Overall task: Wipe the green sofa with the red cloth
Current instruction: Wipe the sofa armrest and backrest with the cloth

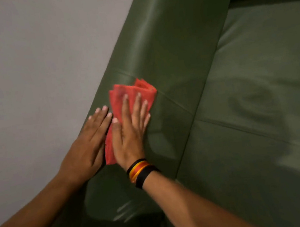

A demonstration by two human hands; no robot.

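Note:
The green sofa [174, 43] fills the right and middle of the view, its backrest running up from the bottom centre. A folded red cloth [133, 93] lies flat on the backrest, across a seam. My right hand [129, 133] presses flat on the cloth with fingers spread, a black, red and yellow wristband on the wrist. Beside it on the left, my left hand [88, 146] rests flat on the top edge of the backrest, touching the cloth's left side and holding nothing.
A plain grey wall [35, 71] stands directly behind the backrest on the left. The seat cushions [267, 98] spread out to the right, split by a seam. The far armrest is in dark shadow at the top right.

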